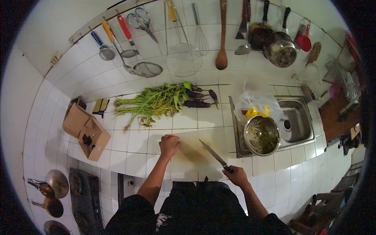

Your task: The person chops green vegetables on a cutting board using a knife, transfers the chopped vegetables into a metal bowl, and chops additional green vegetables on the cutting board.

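Observation:
My right hand [237,176] is wrapped around the dark handle of a kitchen knife [213,152]. Its blade points up and left over a pale cutting board [211,166]. My left hand [169,145] is at the board's left side with its fingers curled; whatever is under them, if anything, is hidden. Beyond the board lies a heap of leafy green stalks [152,101], with several dark purple eggplants [197,104] at its right end. To the right, a metal bowl [250,145] contains chopped greens [268,137].
A sink [299,135] is at the right, with a plastic bag [256,100] beside it behind the bowl. An open cardboard box [98,143] stands at the left. Strainers, a wooden spoon [221,58] and pans [280,49] hang on the tiled wall.

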Available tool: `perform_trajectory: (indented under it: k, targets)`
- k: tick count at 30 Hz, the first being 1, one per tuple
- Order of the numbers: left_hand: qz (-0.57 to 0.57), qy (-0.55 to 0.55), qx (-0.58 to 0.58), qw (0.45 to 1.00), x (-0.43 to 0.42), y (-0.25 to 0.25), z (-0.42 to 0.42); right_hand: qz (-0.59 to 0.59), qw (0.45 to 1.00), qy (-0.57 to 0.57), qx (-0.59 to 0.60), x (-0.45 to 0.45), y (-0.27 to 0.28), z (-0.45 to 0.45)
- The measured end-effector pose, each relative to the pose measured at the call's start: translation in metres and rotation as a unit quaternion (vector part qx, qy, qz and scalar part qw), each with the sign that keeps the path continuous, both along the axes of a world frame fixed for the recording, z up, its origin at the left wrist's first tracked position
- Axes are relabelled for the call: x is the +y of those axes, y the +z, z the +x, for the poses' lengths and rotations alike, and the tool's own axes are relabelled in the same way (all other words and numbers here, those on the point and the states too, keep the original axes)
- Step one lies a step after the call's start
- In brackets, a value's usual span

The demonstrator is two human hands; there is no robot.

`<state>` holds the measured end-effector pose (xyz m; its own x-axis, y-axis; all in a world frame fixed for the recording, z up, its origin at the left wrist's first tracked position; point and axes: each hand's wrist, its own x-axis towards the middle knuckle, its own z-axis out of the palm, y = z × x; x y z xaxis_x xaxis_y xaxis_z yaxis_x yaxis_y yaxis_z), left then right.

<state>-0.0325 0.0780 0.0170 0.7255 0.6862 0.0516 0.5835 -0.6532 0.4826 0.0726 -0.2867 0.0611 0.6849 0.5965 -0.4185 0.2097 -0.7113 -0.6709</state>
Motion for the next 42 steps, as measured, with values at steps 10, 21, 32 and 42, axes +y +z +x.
perform_trajectory:
  k: [10,21,32,42]
  targets:
    - [0.014,-0.016,-0.056,0.998,0.063,0.002,-0.012,-0.029,0.999,0.033,-0.005,0.051,-0.004,-0.011]
    - [0.133,0.204,-0.030,0.970,0.250,-0.004,-0.023,-0.002,1.000,0.001,-0.026,0.098,0.016,-0.017]
    - [0.068,0.174,-0.063,0.980,0.270,-0.021,-0.052,0.017,0.999,0.020,-0.041,0.106,0.004,-0.011]
    - [0.016,0.145,-0.289,0.946,0.244,0.023,-0.063,0.029,0.999,0.031,-0.029,0.111,0.002,-0.010]
